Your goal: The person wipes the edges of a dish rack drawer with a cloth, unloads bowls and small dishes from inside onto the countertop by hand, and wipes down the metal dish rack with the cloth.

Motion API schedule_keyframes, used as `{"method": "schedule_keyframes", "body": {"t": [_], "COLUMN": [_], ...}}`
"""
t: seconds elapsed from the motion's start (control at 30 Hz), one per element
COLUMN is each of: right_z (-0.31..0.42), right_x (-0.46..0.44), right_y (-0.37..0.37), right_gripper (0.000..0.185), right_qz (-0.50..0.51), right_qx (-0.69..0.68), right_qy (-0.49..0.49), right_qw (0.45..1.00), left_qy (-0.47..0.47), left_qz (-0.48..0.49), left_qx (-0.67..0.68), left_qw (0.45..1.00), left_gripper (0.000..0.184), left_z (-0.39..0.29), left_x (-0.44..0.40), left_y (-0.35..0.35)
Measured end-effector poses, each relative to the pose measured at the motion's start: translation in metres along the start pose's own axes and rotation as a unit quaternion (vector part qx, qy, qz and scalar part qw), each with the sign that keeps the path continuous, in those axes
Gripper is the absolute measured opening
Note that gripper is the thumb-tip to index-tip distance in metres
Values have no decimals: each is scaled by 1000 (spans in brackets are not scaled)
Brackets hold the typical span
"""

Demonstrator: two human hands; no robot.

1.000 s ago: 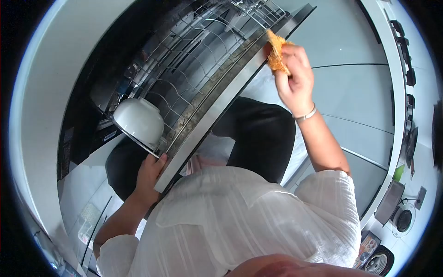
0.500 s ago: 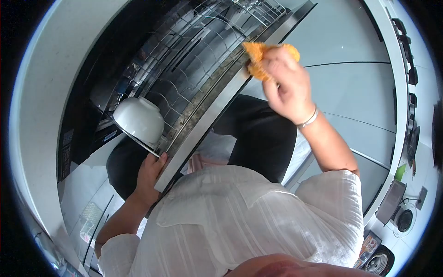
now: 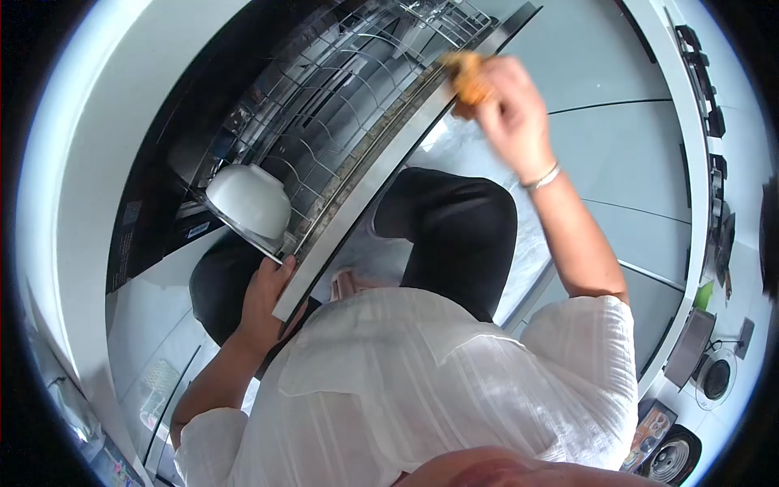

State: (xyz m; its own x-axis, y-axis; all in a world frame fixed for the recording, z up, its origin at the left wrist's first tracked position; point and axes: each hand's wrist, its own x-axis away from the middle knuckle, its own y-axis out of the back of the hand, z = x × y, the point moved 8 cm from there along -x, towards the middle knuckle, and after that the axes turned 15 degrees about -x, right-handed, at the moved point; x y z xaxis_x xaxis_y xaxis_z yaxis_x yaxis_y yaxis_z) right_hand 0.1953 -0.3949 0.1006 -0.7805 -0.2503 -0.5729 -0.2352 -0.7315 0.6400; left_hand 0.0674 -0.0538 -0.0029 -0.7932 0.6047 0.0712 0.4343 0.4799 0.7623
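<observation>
An orange cloth (image 3: 469, 81), blurred by motion, is bunched in my right hand (image 3: 514, 114) against the front edge of a pulled-out drawer (image 3: 375, 180). My left hand (image 3: 266, 296) grips the near left corner of that drawer front, fingers over its edge. Inside the drawer is a wire dish rack (image 3: 312, 158). A white bowl (image 3: 250, 203) leans at the rack's left end, close above my left hand. A dirty-looking strip runs along the inner side of the drawer front.
My knees (image 3: 462, 235) are bent beneath the drawer. Pale cabinet fronts (image 3: 608, 146) stand to the right. A white countertop edge (image 3: 81, 195) curves along the left, and a white basket (image 3: 158, 385) sits lower left.
My right hand and the cloth have moved slightly up along the drawer front's edge. My left hand keeps its grip on the corner. The view has shifted a little.
</observation>
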Motion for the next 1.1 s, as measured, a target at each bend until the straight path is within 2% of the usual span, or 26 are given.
{"method": "schedule_keyframes", "body": {"t": [0.03, 0.07, 0.13, 0.17, 0.23, 0.27, 0.4, 0.5, 0.6, 0.63, 0.7, 0.73, 0.83, 0.93, 1.03, 1.1], "right_z": [-24, -48, -84, -83, -74, -74, -69, -44, -43, -42, -35, -28, -27, -17, -22, -28], "right_x": [-1, 1, 18, 16, 14, 16, 12, -13, -28, -32, -41, -48, -62, -81, -82, -83], "right_y": [16, 30, 45, 50, 67, 79, 117, 117, 88, 81, 66, 60, 57, 42, 33, 29], "right_gripper": [20, 19, 18, 21, 27, 29, 25, 19, 17, 17, 21, 22, 25, 14, 16, 13], "right_qz": [-23, -47, -90, -127, -174, -195, -206, -142, 48, 100, 203, 208, 186, 282, 275, 296], "right_qx": [8, -72, -229, -348, -378, -340, -249, -208, -120, -88, -22, -70, -75, -40, -30, -26], "right_qy": [-19, -138, -370, -352, -368, -379, -361, -331, -232, -205, -147, -154, -158, -73, -92, -58], "right_qw": [1000, 987, 896, 860, 831, 838, 875, 909, 964, 970, 968, 963, 967, 956, 957, 953], "left_qy": [-10, -19, -21, -14, -9, -12, -46, -14, 49, 50, 53, 62, 80, 84, 91, 85], "left_qz": [-10, -20, -14, 1, 10, 7, -33, 9, 74, 66, 50, 48, 51, 66, 64, 60], "left_qx": [5, 10, 0, -15, -31, -32, -14, -41, -16, -11, -2, 6, 11, -10, -8, -19], "left_qw": [1000, 1000, 1000, 1000, 999, 999, 998, 999, 996, 996, 997, 997, 995, 994, 994, 994], "left_gripper": [53, 53, 55, 55, 57, 58, 60, 58, 55, 53, 49, 48, 45, 43, 43, 42], "left_z": [-3, -6, -6, -4, 2, 5, 0, -3, 7, 8, 9, 9, 7, 7, 11, 10], "left_x": [-1, -3, -2, 0, 4, 6, 3, -1, -3, -3, -2, -3, -5, -6, -4, -5], "left_y": [2, 5, 5, 2, -3, -6, -1, -2, -12, -12, -12, -12, -9, -9, -12, -12]}}
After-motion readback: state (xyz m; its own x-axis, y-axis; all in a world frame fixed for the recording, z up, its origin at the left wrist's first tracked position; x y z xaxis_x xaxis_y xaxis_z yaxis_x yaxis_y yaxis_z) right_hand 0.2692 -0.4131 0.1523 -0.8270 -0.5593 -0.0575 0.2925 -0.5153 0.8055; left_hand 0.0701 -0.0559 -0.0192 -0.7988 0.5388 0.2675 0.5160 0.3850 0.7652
